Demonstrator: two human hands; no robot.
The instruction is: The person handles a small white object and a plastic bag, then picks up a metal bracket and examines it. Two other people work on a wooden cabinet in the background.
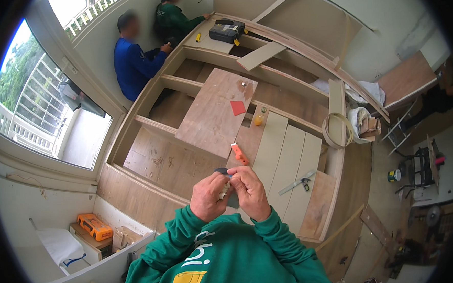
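Note:
My left hand (210, 194) and my right hand (249, 191) are raised together in front of my chest, fingertips pinched close. Between them is a small dark rounded object (221, 170) with a bit of blue beside it; its kind is not clear. A crumpled whitish piece (224, 191) shows inside my left hand's grip. Just beyond the hands lies an orange tool (239, 154) with a white tip. Farther off, a bottle of orange-yellow liquid (259, 116) stands on a board, near a red sheet (238, 108) on a large wooden panel (210, 116).
A wooden frame (148, 120) with open bays surrounds the panel. A combination square (298, 183) rests on pale boards (278, 154) at right. A black toolbox (227, 31) sits at the far end, near two people (138, 61). An orange case (94, 227) is at lower left.

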